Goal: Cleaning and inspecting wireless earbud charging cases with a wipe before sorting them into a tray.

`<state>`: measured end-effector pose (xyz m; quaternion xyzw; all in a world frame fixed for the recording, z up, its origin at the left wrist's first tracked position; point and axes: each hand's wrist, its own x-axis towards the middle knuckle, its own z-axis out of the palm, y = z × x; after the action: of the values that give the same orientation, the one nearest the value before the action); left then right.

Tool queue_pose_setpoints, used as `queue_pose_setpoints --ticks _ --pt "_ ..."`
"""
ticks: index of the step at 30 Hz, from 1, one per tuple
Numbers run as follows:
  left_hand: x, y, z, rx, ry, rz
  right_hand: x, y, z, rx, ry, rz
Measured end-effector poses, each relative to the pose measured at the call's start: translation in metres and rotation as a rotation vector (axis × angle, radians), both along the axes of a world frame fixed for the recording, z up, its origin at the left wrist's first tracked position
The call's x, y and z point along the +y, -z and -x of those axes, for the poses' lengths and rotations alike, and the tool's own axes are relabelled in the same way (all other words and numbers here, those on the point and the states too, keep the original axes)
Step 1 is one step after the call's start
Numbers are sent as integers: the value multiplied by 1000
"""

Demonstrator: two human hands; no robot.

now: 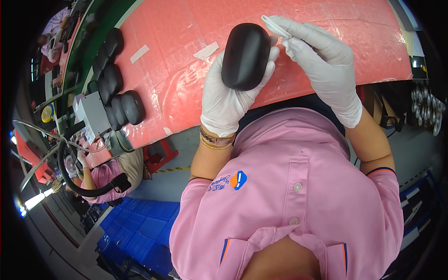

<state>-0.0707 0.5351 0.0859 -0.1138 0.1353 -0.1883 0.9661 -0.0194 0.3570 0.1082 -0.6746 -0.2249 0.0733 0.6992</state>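
Observation:
Wrapped round a smooth black oval shell (246, 56) is my gloved left hand (221, 95), holding it upright above the pink-covered table (172, 93). The shell's broad face shows, and my palm and fingers lie behind it and along its sides. Just to the right, my gloved right hand (324, 63) pinches a small folded white cloth (276, 27). The cloth's tip points toward the shell's upper right side and looks apart from it. Both gloves are white.
Several similar black shells (133, 107) stand in a row along the table's left side. Beyond them are a grey metal box (95, 112) and a black curved hose (63, 158). Another person (109, 175) works at the left. Blue boxes (144, 224) and a red stool (161, 154) are lower down.

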Motion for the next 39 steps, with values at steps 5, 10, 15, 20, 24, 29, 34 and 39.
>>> queue_pose_setpoints --ticks 5,10,15,20,24,29,34,39 --pt "-11 -2 4 2 -113 -220 4 8 0 -423 -37 225" --pt "-23 -19 3 23 -81 -666 2 19 35 -838 -45 440" --pt "-32 -18 8 7 -176 -809 2 19 0 -644 109 396" --pt "-33 -14 5 47 -105 -779 3 17 35 -843 31 489" --pt "-45 -23 9 -78 -171 -941 -1 11 10 -690 111 455" --pt "-45 -20 12 -237 -140 -1035 4 -6 -8 -335 31 338" --pt "-49 -29 15 -194 -115 -1078 -4 6 23 -742 19 450" --pt "-49 -29 15 -193 -82 -1020 -10 19 40 -881 115 517"
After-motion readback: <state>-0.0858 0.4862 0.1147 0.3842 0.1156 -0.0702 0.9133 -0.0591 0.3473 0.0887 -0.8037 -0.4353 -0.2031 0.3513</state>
